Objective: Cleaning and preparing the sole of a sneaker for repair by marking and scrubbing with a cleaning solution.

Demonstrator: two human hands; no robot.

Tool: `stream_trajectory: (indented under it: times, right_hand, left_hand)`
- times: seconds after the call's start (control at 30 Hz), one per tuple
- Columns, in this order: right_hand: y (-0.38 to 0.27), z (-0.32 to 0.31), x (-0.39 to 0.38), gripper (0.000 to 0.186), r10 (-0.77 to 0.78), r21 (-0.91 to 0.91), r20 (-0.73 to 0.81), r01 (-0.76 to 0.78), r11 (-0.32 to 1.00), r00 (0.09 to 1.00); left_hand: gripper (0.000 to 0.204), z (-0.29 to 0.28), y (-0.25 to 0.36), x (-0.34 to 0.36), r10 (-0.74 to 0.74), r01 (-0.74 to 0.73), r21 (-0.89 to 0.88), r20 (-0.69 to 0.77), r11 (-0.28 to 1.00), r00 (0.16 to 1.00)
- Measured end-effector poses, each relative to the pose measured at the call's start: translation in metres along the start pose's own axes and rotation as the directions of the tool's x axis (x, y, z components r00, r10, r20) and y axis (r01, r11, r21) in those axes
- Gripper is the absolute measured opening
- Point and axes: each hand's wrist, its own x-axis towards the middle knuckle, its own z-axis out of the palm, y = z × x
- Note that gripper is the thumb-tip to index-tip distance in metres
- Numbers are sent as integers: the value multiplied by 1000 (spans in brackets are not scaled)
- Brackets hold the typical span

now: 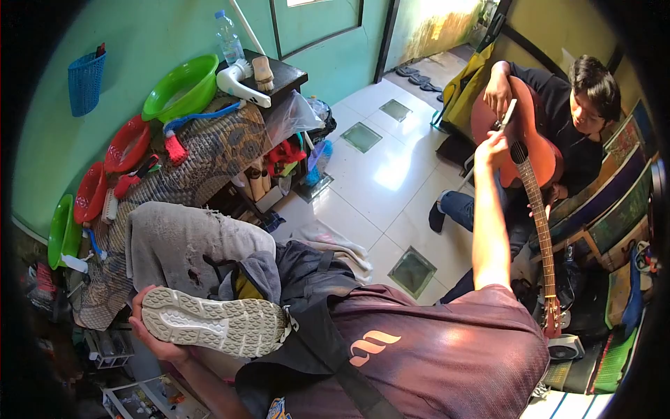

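Note:
My left hand (150,328) grips a shoe (213,322) at the lower left, its pale treaded sole turned up, close to a torn grey cloth (174,244). My right arm stretches to the upper right, and my right hand (493,146) is closed on a thin, pale, long item (509,112), too small to identify clearly. It is held in front of the body of a reddish acoustic guitar (488,112), which another person (586,140) in dark clothes holds. That person's hand (498,91) rests near the item; whether they touch cannot be told.
Green (178,84) and red (125,146) basins, brushes and a bottle (228,38) line the left on a patterned cover and dark stand. A yellow bag (467,84) leans behind the person. Slippers (419,78) lie by the doorway. A white cloth (331,248) lies on the tiled floor.

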Motion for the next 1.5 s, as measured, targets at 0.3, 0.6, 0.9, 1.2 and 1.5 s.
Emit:
stream_trajectory:
  times: [0.3, 0.6, 0.9, 1.2, 1.5]
  right_hand:
    - [100, 1, 194, 42, 219, -581, 153, -91, 809, 964]
    - [109, 2, 210, 35, 168, -577, 152, -50, 815, 974]
    - [106, 4, 210, 34, 187, -571, 119, -87, 816, 975]
    - [124, 17, 216, 38, 314, -609, 235, -113, 785, 920]
    - [155, 40, 136, 44, 26, -387, 85, 9, 922, 996]
  left_hand:
    - [69, 4, 3, 1, -6, 6, 27, -3, 1000, 1000]
    - [70, -1, 2, 2, 8, -10, 40, 49, 999, 999]
    - [70, 6, 3, 2, 22, -25, 67, 41, 997, 999]
    - [70, 5, 2, 3, 21, -24, 51, 68, 998, 997]
    - [71, 2, 1, 3, 5, -6, 36, 41, 999, 999]
